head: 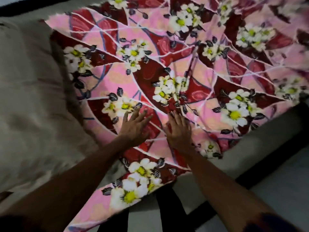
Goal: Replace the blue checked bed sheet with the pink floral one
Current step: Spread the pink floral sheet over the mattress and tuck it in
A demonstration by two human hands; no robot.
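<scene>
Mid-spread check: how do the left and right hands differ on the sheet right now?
The left hand has its fingers fanned apart; the right hand holds its fingers close together. The left hand lies on smooth cloth; the right hand's fingertips meet a rumpled fold. Both rest palm-down on the pink floral sheet.

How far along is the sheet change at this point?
Done: no blue checked sheet is in view, and the pink floral sheet lies spread over much of the mattress. In hand: the left hand and right hand rest flat on it, fingers straight. Left: a broad strip of mattress beside it is bare, and the sheet lies askew, edges untucked.
</scene>
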